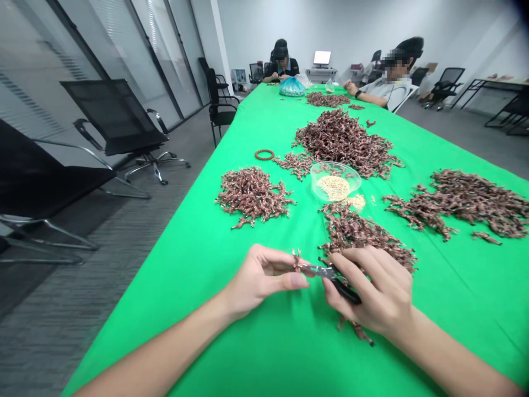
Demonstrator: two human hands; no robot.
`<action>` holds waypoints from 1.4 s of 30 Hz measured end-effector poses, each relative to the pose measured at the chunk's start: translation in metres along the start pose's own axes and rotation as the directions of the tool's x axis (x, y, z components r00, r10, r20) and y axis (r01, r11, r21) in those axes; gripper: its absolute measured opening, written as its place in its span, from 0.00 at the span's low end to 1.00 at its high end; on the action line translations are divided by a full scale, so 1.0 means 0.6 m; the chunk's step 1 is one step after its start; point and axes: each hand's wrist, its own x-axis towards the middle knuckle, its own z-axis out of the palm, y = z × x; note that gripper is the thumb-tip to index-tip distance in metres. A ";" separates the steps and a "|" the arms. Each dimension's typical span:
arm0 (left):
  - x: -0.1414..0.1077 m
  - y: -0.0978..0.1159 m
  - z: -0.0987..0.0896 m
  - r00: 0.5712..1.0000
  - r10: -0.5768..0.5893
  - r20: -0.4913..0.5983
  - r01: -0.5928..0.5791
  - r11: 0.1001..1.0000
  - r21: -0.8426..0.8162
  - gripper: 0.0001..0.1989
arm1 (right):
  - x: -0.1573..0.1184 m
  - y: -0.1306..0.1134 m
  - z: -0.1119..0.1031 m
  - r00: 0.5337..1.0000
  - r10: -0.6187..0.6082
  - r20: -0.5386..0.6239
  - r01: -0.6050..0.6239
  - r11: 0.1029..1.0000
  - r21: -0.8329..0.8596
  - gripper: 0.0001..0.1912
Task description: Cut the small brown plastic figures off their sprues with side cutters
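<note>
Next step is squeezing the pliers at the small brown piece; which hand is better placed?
Probably the right hand: its grip is on the black-handled pliers, which point toward the small brown piece. The left hand holds that piece, so it looks better suited to steadying.

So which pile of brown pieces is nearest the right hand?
The pile between the right hand and the clear plastic bowl; it alone is partly hidden by that hand.

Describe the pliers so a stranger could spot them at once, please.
Start with the long green tablecloth. Near its closest end, the pliers are in the person's right hand, tips pointing toward the left hand. Their silver metal and black handle set them apart from the neighbouring heap of small brown pieces.
</note>
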 end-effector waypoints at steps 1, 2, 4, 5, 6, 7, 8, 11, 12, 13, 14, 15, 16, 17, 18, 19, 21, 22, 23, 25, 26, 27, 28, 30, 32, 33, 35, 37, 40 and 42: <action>0.000 0.000 0.000 1.000 0.000 0.001 0.000 1.000 -0.001 0.13 | 0.000 0.000 0.000 1.000 -0.014 -0.006 0.014 1.000 -0.014 0.22; 0.000 0.000 0.000 1.000 0.001 0.002 -0.001 1.000 -0.002 0.12 | 0.000 0.000 -0.001 1.000 -0.027 -0.009 0.027 0.999 -0.028 0.22; -0.001 0.000 0.000 1.000 -0.002 0.012 0.001 1.000 0.003 0.11 | 0.000 -0.001 -0.001 0.999 -0.044 -0.011 0.043 0.998 -0.052 0.23; -0.001 0.000 0.000 1.000 -0.003 0.017 0.003 1.000 0.007 0.11 | -0.001 -0.002 -0.001 0.999 -0.048 -0.011 0.047 0.997 -0.061 0.23; -0.001 0.000 0.000 1.000 -0.005 0.021 0.004 1.000 0.009 0.10 | -0.001 -0.002 -0.001 0.999 -0.052 -0.012 0.051 0.996 -0.070 0.24; -0.001 0.000 0.000 1.000 -0.006 0.022 0.006 1.000 0.009 0.10 | -0.002 -0.003 -0.001 0.998 -0.056 -0.014 0.055 0.995 -0.079 0.24; -0.001 0.000 0.000 1.000 -0.007 0.022 0.007 1.000 0.010 0.10 | -0.003 -0.003 -0.001 0.998 -0.063 -0.017 0.061 0.994 -0.088 0.24; -0.001 0.001 0.001 1.000 -0.010 0.015 0.010 1.000 0.009 0.10 | -0.004 -0.003 0.000 0.995 -0.090 -0.031 0.086 0.990 -0.110 0.24; -0.001 0.002 0.001 1.000 -0.014 0.015 0.013 1.000 0.006 0.10 | -0.004 -0.002 0.000 0.995 -0.098 -0.034 0.094 0.989 -0.116 0.24; -0.001 0.003 0.001 1.000 -0.017 0.016 0.017 1.000 0.004 0.10 | -0.004 -0.002 -0.001 0.994 -0.104 -0.036 0.099 0.987 -0.123 0.24; -0.001 0.004 0.002 1.000 -0.021 0.017 0.021 1.000 0.002 0.10 | -0.003 -0.002 -0.001 0.993 -0.109 -0.040 0.103 0.986 -0.131 0.24; -0.001 0.006 0.002 1.000 -0.024 0.019 0.024 1.000 0.001 0.10 | -0.002 -0.002 -0.001 0.992 -0.115 -0.043 0.108 0.985 -0.138 0.24; -0.001 0.007 0.003 0.999 -0.026 0.021 0.026 1.000 0.003 0.10 | -0.001 -0.002 -0.001 0.991 -0.122 -0.047 0.114 0.983 -0.143 0.23; -0.002 0.009 0.003 0.999 -0.027 0.024 0.027 1.000 0.008 0.10 | 0.000 -0.002 -0.001 0.990 -0.129 -0.051 0.121 0.982 -0.146 0.23; -0.002 0.010 0.004 0.999 -0.028 0.025 0.028 1.000 0.012 0.10 | 0.001 -0.003 -0.001 0.989 -0.138 -0.057 0.128 0.980 -0.150 0.23; -0.002 0.011 0.004 0.999 -0.031 0.024 0.031 0.999 0.013 0.11 | 0.002 -0.003 -0.001 0.987 -0.147 -0.061 0.136 0.979 -0.153 0.23; -0.003 0.012 0.005 0.999 -0.038 0.025 0.038 0.999 0.012 0.11 | 0.003 -0.004 -0.001 0.985 -0.159 -0.070 0.146 0.976 -0.159 0.22; -0.003 0.012 0.005 0.999 -0.043 0.027 0.043 0.999 0.011 0.11 | 0.004 -0.005 -0.002 0.984 -0.162 -0.075 0.148 0.975 -0.164 0.21; -0.003 0.011 0.005 0.998 -0.047 0.028 0.047 0.999 0.009 0.11 | 0.004 -0.005 -0.003 0.983 -0.166 -0.079 0.151 0.974 -0.168 0.21; -0.003 0.011 0.004 0.998 -0.051 0.031 0.051 0.999 0.011 0.11 | 0.004 -0.004 -0.005 0.981 -0.177 -0.080 0.160 0.971 -0.176 0.20; -0.003 0.011 0.004 0.998 -0.052 0.031 0.052 0.999 0.013 0.11 | 0.004 -0.004 -0.006 0.980 -0.185 -0.075 0.169 0.969 -0.179 0.20; -0.003 0.010 0.004 0.998 -0.053 0.031 0.053 0.999 0.013 0.11 | 0.005 -0.004 -0.007 0.979 -0.192 -0.066 0.178 0.967 -0.182 0.20; -0.003 0.010 0.003 0.998 -0.053 0.034 0.053 0.999 0.013 0.11 | 0.005 -0.003 -0.008 0.979 -0.198 -0.056 0.185 0.966 -0.183 0.20; -0.003 0.010 0.003 0.998 -0.050 0.038 0.050 0.999 0.010 0.11 | 0.007 -0.003 -0.009 0.979 -0.201 -0.042 0.190 0.965 -0.182 0.20; -0.002 0.010 0.004 0.998 -0.049 0.035 0.049 0.999 0.008 0.11 | 0.007 -0.003 -0.009 0.979 -0.200 -0.042 0.190 0.965 -0.180 0.21; -0.002 0.010 0.004 0.998 -0.049 0.032 0.049 0.999 0.008 0.11 | 0.007 -0.004 -0.009 0.978 -0.202 -0.043 0.191 0.965 -0.181 0.21; -0.002 0.010 0.005 0.998 -0.053 0.025 0.052 0.999 0.008 0.12 | 0.007 -0.004 -0.010 0.976 -0.213 -0.044 0.201 0.961 -0.190 0.20; -0.003 0.009 0.005 0.998 -0.055 0.027 0.055 0.998 0.009 0.12 | 0.005 -0.004 -0.011 0.971 -0.234 -0.044 0.220 0.953 -0.207 0.19; -0.003 0.008 0.004 0.998 -0.047 0.039 0.045 0.998 0.047 0.13 | 0.003 -0.004 -0.011 0.966 -0.253 -0.050 0.235 0.944 -0.230 0.18; -0.003 0.008 0.003 0.999 -0.026 0.043 0.020 0.991 0.131 0.14 | 0.001 -0.004 -0.010 0.966 -0.252 -0.053 0.234 0.945 -0.227 0.19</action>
